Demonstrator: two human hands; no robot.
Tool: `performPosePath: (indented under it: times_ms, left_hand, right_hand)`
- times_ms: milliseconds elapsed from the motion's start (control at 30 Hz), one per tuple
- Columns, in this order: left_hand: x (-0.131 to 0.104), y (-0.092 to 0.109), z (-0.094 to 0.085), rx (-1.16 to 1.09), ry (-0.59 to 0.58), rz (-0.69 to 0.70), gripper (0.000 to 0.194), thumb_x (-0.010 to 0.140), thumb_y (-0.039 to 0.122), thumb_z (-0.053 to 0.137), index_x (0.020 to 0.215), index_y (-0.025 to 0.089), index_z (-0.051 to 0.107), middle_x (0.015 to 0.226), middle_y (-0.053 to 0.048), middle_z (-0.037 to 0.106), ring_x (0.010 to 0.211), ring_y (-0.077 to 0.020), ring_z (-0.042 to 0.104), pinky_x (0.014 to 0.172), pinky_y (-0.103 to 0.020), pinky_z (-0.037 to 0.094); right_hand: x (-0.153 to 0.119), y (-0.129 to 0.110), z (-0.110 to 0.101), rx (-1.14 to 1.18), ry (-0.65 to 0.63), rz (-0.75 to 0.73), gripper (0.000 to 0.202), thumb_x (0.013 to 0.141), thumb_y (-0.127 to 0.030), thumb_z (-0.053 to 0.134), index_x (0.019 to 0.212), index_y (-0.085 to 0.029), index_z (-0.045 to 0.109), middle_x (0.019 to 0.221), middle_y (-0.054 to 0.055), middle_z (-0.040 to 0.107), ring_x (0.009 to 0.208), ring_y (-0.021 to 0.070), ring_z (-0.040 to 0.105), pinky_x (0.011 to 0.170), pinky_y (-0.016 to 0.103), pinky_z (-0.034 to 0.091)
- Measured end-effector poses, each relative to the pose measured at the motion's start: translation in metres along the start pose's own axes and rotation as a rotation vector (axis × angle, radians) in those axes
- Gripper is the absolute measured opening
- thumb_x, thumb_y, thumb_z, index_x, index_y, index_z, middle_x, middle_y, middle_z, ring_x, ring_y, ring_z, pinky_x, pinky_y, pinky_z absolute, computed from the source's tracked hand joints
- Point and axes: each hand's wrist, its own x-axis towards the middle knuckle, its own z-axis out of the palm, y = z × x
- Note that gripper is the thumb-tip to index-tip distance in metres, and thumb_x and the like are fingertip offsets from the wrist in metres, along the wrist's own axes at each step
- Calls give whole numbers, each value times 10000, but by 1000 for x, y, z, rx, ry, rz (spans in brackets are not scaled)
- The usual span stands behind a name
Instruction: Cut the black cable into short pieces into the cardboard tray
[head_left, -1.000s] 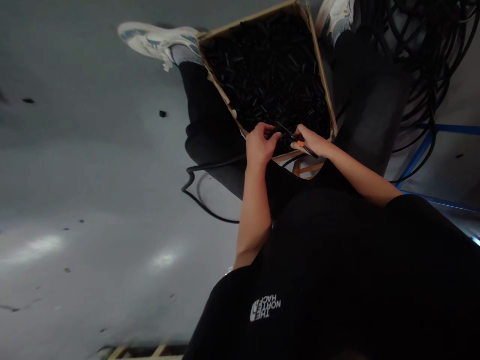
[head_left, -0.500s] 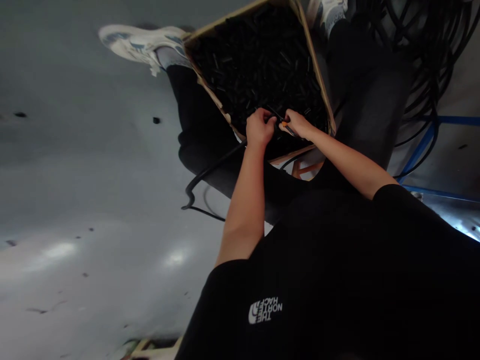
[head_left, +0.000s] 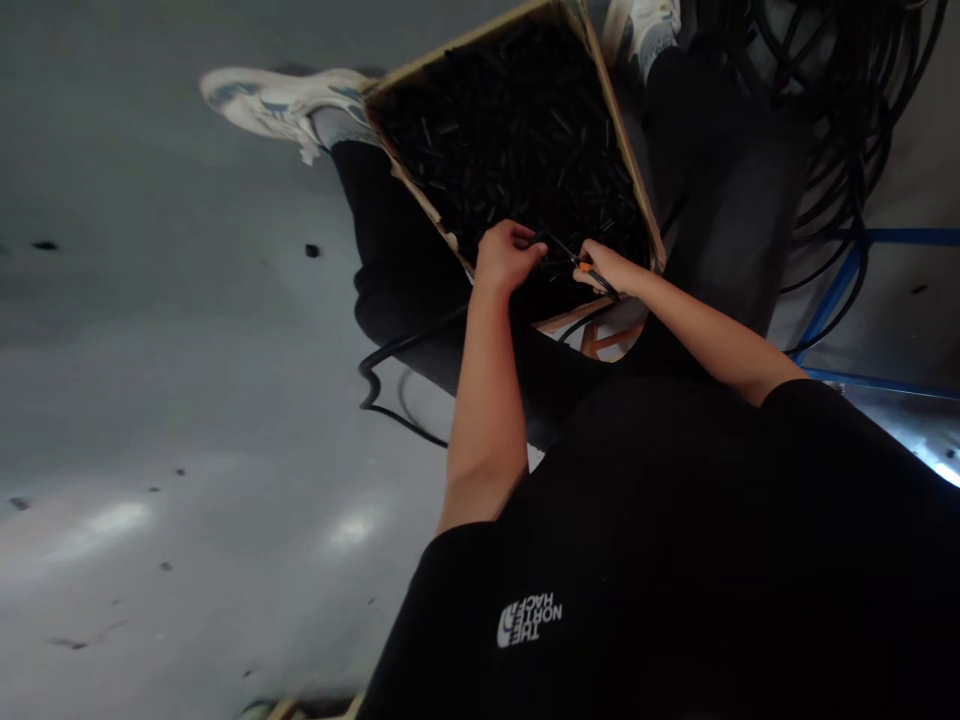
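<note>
My left hand (head_left: 508, 257) is closed on a black hose (head_left: 401, 345) over the near part of a cardboard box (head_left: 634, 165). The hose trails past my left forearm toward the floor. My right hand (head_left: 606, 268) grips scissors (head_left: 611, 290) with black and orange handles. Their blades point left, toward the fingers of my left hand. Many short black pieces (head_left: 517, 120) fill the box below both hands. Whether the blades touch the hose is too dark to tell.
My legs lie on either side of the box, with a white shoe (head_left: 281, 105) at the upper left. Coiled black hose (head_left: 855, 130) hangs at the upper right by a blue frame (head_left: 832, 295). Small dark scraps dot the grey floor (head_left: 187, 350).
My right hand with the scissors has moved slightly right and down, away from my left hand. My left hand has shifted a little left. The whole view has shifted slightly.
</note>
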Motion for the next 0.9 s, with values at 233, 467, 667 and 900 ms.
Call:
performPosePath:
  times_ms: [233, 467, 667, 900]
  left_hand:
    - [-47, 20, 3, -63, 131, 75, 612, 838, 369, 924, 1366, 246, 640, 1187, -109, 767, 1209, -351, 764, 1087, -498, 622]
    - [-78, 22, 1, 55, 151, 13, 439, 907, 383, 873, 1277, 257, 673, 1199, -130, 798, 1297, -401, 745, 1152, -527, 584]
    - [-92, 24, 1, 46, 201, 19, 250, 990, 430, 765, 1171, 261, 731, 1192, -116, 819, 1312, -369, 743, 1133, -476, 585]
    - [-62, 19, 16, 0, 167, 60, 307, 1032, 518, 728, 1194, 257, 730, 1239, -153, 817, 1388, -385, 720, 1189, -476, 547]
  right_hand:
    - [-56, -20, -4, 98, -68, -16, 358, 944, -291, 843, 978, -257, 488, 786, -73, 577, 608, 101, 557, 601, 226, 431]
    - [-61, -29, -3, 36, -16, -45, 410, 963, -421, 838, 922, -269, 459, 685, -88, 527, 606, 125, 496, 618, 275, 394]
    - [-64, -34, 1, 83, -53, -71, 470, 963, -473, 892, 929, -266, 471, 732, -77, 558, 654, 130, 567, 664, 263, 437]
    - [-17, -33, 11, 70, -11, -41, 520, 994, -552, 845, 881, -284, 415, 652, -91, 474, 613, 129, 473, 607, 251, 366]
